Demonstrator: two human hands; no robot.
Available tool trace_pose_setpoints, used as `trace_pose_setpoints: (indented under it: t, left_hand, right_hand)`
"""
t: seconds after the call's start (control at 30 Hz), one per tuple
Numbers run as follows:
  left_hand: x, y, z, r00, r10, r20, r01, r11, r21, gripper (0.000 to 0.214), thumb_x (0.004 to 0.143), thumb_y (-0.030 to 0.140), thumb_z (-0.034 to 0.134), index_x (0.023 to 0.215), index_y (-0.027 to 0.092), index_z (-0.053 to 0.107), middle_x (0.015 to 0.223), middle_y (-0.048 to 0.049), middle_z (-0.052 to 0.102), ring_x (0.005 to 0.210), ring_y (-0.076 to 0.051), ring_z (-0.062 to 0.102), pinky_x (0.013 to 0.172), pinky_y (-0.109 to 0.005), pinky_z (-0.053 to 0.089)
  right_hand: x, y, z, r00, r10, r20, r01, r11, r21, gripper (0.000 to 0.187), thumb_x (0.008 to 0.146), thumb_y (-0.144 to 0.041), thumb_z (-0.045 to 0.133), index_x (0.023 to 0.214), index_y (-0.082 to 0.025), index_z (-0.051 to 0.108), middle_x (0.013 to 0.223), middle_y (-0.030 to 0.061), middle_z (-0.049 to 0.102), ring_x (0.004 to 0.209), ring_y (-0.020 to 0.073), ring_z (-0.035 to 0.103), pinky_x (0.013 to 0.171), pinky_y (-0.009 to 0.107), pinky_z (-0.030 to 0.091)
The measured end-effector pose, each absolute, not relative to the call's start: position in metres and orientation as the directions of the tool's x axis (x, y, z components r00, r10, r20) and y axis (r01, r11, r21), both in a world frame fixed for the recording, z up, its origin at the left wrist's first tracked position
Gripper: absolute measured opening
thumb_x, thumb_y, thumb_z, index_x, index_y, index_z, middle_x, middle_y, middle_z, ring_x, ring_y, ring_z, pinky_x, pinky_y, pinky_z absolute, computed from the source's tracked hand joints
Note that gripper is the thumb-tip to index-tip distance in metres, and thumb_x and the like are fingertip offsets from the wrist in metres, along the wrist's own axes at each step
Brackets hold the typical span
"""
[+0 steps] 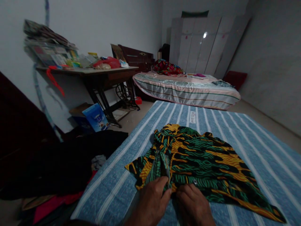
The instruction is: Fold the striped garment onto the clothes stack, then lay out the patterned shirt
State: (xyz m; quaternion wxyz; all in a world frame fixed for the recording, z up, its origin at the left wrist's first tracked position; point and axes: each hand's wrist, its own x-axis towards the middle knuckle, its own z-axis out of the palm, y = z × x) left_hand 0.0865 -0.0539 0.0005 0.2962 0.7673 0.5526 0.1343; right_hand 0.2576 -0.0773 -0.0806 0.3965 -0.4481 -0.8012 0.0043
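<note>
"Our left grip [151, 199] looks pinched on the shirt [202, 153]; our right grip [194, 202], we can't tell."
"How's it lie?"
"Ahead of our 2 grips, long axis running rightward: collar [164, 135] beyond left, hem [257, 193] nearer right."

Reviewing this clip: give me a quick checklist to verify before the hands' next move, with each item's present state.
1. Left hand touching the patterned garment: ok.
2. Right hand at the garment's near edge: ok.
3. Garment resting on the blue striped sheet: ok.
4. Garment smooth all over: not ok, bunched toward its left end.
5. Button fastened: cannot tell.
6. Firmness of either grip: cannot tell, fingertips partly hidden.
</note>
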Motion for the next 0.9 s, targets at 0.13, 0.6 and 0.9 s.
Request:
trace_pose_setpoints:
  t: [0.13,0.6,0.9]
  left_hand:
    - [0.096,-0.059,0.005,0.396,0.909,-0.129,0.762,-0.246,0.599,0.024,0.086,0.022,0.044,0.105,0.021,0.059,0.107,-0.0061,0.066,0.099,-0.021,0.060,0.089,-0.031,0.044]
    - [0.085,-0.063,0.017,0.330,0.944,0.004,0.670,-0.237,0.704,0.024,0.084,0.022,0.047,0.101,0.021,0.063,0.103,-0.0055,0.065,0.095,-0.018,0.061,0.085,-0.026,0.048]
    - [0.018,-0.017,0.000,-0.066,0.987,0.145,0.830,-0.026,0.557,0.023,0.080,0.029,0.050,0.094,0.018,0.064,0.102,-0.0082,0.064,0.096,-0.023,0.061,0.088,-0.035,0.046]
  right_hand:
    - [0.257,-0.077,-0.083,-0.278,0.738,0.615,0.715,0.587,-0.380,0.021,0.090,-0.015,0.037,0.084,-0.022,0.055,0.079,0.0047,0.059,0.072,0.0181,0.052,0.068,0.031,0.040]
    - [0.264,-0.080,-0.079,-0.330,0.763,0.556,0.684,0.599,-0.416,0.020,0.090,-0.013,0.038,0.092,-0.021,0.056,0.083,0.0059,0.059,0.075,0.0180,0.053,0.069,0.031,0.040]
    - [0.265,-0.080,-0.079,-0.325,0.763,0.559,0.669,0.603,-0.435,0.021,0.091,-0.012,0.037,0.092,-0.021,0.057,0.085,0.0058,0.060,0.077,0.0184,0.054,0.071,0.031,0.041]
